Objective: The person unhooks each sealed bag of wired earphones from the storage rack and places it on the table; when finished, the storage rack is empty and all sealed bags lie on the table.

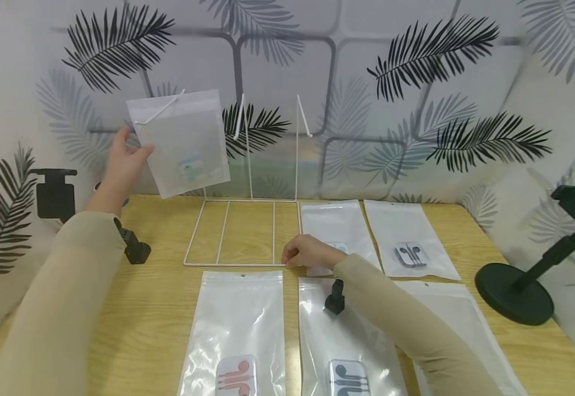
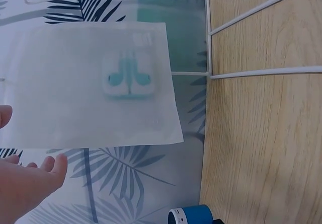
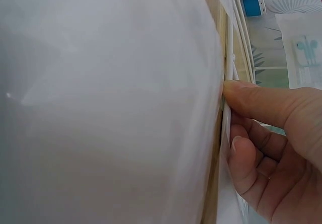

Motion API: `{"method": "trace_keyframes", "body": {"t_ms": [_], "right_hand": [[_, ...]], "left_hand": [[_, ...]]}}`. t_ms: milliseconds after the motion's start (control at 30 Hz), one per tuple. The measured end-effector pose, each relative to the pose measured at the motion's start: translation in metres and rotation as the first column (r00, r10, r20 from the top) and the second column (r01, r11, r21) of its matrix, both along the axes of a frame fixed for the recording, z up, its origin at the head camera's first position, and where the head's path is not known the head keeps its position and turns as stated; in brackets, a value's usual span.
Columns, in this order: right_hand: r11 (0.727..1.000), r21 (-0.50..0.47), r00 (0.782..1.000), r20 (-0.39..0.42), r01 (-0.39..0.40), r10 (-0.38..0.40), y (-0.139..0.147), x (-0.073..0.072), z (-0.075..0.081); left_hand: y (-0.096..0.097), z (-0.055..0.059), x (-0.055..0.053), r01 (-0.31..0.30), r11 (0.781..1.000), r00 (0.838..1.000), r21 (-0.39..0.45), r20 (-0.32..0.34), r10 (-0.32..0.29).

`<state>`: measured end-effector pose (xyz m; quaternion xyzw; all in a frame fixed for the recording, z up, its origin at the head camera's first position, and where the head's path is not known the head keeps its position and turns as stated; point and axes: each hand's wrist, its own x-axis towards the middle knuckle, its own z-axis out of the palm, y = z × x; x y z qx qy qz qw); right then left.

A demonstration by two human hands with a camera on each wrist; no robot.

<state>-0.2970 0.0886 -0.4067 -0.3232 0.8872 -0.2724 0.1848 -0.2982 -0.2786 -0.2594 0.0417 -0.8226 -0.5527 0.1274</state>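
A frosted pouch (image 1: pixel 188 135) with teal earphones faintly visible inside hangs tilted on the left hook of a white wire display rack (image 1: pixel 238 265). My left hand (image 1: pixel 121 170) is at the pouch's left edge, fingers spread and thumb apart from them. In the left wrist view, those fingers (image 2: pixel 59 171) lie beside the pouch without gripping it. My right hand (image 1: pixel 312 252) pinches the rack's front right corner between thumb and curled fingers. In the right wrist view, its thumb (image 3: pixel 256 99) presses the white wire. Two other rack hooks hold nothing.
Several pouches lie on the wooden table, including one with red earphones (image 1: pixel 238 313) and one with dark earphones (image 1: pixel 413 231). A black stand (image 1: pixel 515 294) is at the right, a blue-and-white object (image 2: pixel 193 215) at the back left. Leaf-patterned cloth hangs behind.
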Motion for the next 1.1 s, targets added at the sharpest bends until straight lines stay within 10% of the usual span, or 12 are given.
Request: {"method": "trace_keyframes", "body": {"t_ms": [567, 1100], "right_hand": [[1.000, -0.001, 1.000, 0.007, 0.007, -0.007, 0.000, 0.001, 0.003], [1.000, 0.012, 1.000, 0.019, 0.015, -0.016, -0.001, 0.002, 0.004]], "left_hand": [[0.005, -0.017, -0.011, -0.033, 0.998, 0.998, -0.054, -0.059, 0.029], [0.013, -0.031, -0.015, 0.002, 0.996, 0.996, 0.086, -0.084, 0.005]]}}
